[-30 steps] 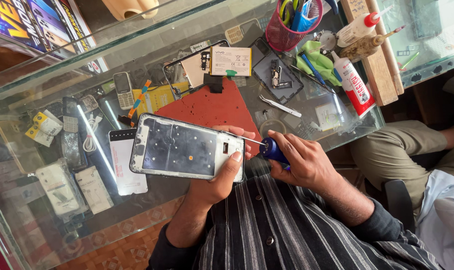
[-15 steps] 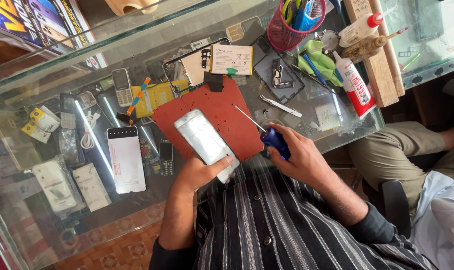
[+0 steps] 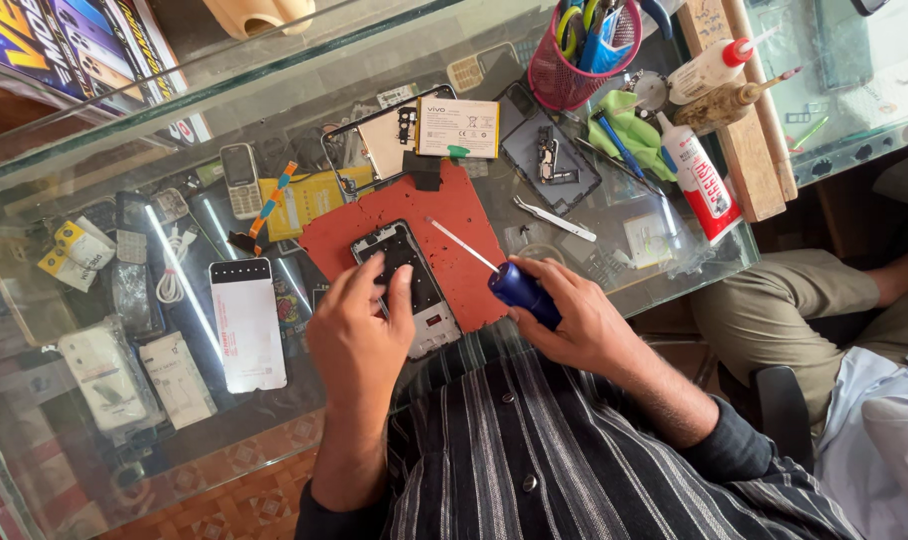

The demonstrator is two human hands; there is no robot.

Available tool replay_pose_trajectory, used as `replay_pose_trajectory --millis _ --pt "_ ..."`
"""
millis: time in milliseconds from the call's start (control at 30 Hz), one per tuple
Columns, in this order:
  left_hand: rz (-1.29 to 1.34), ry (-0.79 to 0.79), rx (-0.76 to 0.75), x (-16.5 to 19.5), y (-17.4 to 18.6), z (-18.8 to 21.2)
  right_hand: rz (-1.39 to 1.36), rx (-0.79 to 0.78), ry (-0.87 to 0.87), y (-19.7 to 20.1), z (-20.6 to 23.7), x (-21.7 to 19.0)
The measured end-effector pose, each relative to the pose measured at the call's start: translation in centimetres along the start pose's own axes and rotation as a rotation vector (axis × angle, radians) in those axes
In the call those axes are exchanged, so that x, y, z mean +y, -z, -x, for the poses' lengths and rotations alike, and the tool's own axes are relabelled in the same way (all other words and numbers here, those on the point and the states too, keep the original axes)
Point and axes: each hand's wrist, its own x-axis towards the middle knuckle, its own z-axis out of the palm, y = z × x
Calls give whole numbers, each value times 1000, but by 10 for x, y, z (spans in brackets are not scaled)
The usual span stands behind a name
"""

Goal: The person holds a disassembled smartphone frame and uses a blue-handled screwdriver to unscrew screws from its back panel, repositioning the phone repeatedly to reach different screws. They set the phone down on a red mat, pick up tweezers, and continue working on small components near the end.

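Head view: an opened phone frame (image 3: 406, 285) is pressed flat on the red mat (image 3: 454, 225) by the left hand (image 3: 359, 330); a blue-handled screwdriver (image 3: 494, 275) is gripped in the right hand (image 3: 574, 320), tip just right of it; the battery (image 3: 458, 127) lies removed beyond, reassembly seemingly remaining

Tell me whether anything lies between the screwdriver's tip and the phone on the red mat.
Nothing visible does. The screwdriver in the right hand points over bare red mat, its tip just right of the phone, which the left hand presses down.
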Motion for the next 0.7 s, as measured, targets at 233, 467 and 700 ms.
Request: replay_pose_trajectory --millis 233,467,700 --pt "166 -552 -25 7 8 -27 2 -102 -45 8 7 -2" --pt "145 -741 -241 -3 23 -46 -31 -158 -21 16 15 4" --pt "200 -705 -253 -3 19 -46 -38 -186 -59 13 20 2"
